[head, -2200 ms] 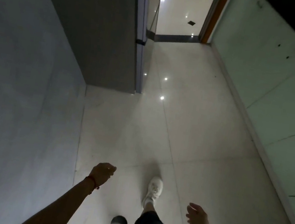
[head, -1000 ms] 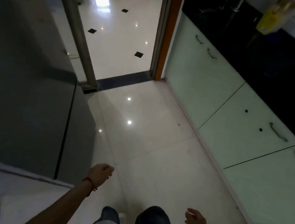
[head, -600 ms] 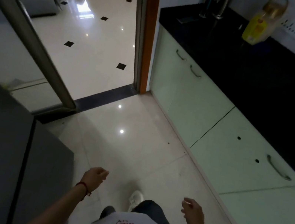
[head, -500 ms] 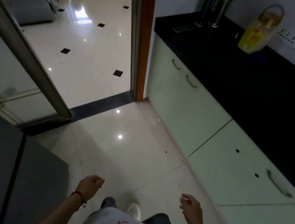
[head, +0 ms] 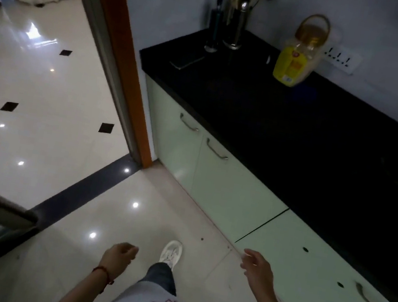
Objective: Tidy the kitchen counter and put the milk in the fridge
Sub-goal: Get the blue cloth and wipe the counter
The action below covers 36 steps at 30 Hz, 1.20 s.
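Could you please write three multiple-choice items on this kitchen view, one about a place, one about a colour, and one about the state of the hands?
1. Where does the yellow-labelled jar stand?
A. On the floor
B. On the black counter, near the wall socket
C. Inside a cabinet

2. What colour are the cabinet doors under the counter?
A. Pale green
B. Red
C. Black

3. What do the left hand and right hand hold?
A. A milk carton
B. A cloth
C. Nothing

Answers: 1 B, the jar rests on the counter just before the socket. 2 A, the doors show pale green. 3 C, both hands hang bare above the floor.
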### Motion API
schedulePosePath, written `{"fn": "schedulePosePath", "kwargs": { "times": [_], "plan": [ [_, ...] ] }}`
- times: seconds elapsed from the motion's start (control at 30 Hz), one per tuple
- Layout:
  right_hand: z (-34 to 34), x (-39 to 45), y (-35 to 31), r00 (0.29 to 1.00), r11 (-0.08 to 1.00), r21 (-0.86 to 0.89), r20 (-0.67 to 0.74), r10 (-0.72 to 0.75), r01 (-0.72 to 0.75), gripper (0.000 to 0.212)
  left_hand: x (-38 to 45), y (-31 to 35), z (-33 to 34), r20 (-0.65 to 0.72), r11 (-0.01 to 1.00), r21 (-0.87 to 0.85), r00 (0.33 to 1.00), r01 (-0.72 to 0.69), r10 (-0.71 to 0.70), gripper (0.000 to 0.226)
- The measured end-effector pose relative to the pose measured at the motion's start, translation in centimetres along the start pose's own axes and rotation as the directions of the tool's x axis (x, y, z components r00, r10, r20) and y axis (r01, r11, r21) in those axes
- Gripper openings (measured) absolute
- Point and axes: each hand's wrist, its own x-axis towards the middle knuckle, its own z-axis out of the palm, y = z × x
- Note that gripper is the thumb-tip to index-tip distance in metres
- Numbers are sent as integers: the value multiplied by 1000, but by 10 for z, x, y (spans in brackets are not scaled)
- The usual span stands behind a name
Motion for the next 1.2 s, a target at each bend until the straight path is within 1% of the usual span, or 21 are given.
{"fn": "schedulePosePath", "kwargs": {
  "times": [0.1, 0.17, 0.23, 0.3, 0.37, 0.43, 0.5, 0.57, 0.6, 0.63, 0.73, 0.8, 0.87, 0.93, 1.0, 1.07, 1.13, 1.2],
  "plan": [
    [-4, 23, -23, 994, 995, 75, -82, 68, -62, 20, 44, 74, -14, 77, 975, 159, 986, -156, 145, 28],
    [-6, 37, -39, 984, 987, 142, -151, 97, -75, 21, 70, 127, -20, 137, 931, 244, 960, -272, 245, 29],
    [-9, 47, -58, 975, 969, 235, -186, 121, -75, 18, 93, 179, -21, 183, 869, 313, 922, -383, 340, 29],
    [-12, 55, -75, 969, 946, 317, -208, 136, -65, 17, 111, 224, -18, 202, 829, 315, 887, -461, 416, 28],
    [-18, 64, -88, 963, 924, 380, -227, 143, -47, 17, 125, 262, -8, 201, 811, 267, 853, -520, 481, 25],
    [-28, 75, -102, 961, 896, 445, -240, 137, -16, 17, 135, 293, 5, 195, 770, 239, 806, -592, 559, 22],
    [-41, 90, -119, 957, 846, 532, -255, 141, 17, 18, 144, 319, 23, 177, 689, 259, 735, -677, 655, 23],
    [-58, 109, -138, 954, 820, 569, -277, 114, 67, 17, 155, 340, 43, 167, 601, 320, 668, -732, 725, 28],
    [-68, 121, -148, 957, 811, 578, -274, 91, 88, 18, 162, 348, 52, 169, 561, 361, 643, -745, 747, 31],
    [-77, 133, -159, 963, 810, 579, -262, 71, 97, 18, 168, 356, 61, 169, 533, 407, 635, -742, 754, 35],
    [-100, 172, -189, 970, 830, 543, -244, 14, 125, 18, 188, 375, 83, 157, 489, 548, 658, -679, 737, 47],
    [-113, 205, -208, 967, 855, 501, -254, -2, 133, 15, 199, 384, 95, 165, 470, 630, 697, -619, 697, 56],
    [-124, 244, -226, 965, 895, 433, -262, 10, 108, 13, 207, 390, 105, 175, 451, 681, 727, -577, 664, 64],
    [-132, 285, -244, 965, 933, 356, -259, 47, 50, 16, 213, 391, 112, 163, 451, 703, 742, -550, 650, 64],
    [-137, 323, -263, 963, 949, 313, -262, 54, 32, 24, 218, 387, 116, 151, 455, 711, 749, -536, 645, 67],
    [-140, 356, -282, 953, 966, 257, -296, 56, 23, 32, 222, 384, 118, 133, 457, 718, 749, -524, 650, 69],
    [-143, 385, -299, 935, 977, 215, -348, 71, 5, 37, 223, 383, 119, 126, 466, 715, 752, -520, 647, 66],
    [-146, 411, -315, 930, 985, 173, -360, 71, -8, 43, 224, 383, 120, 124, 479, 709, 761, -517, 636, 63]
  ]
}}
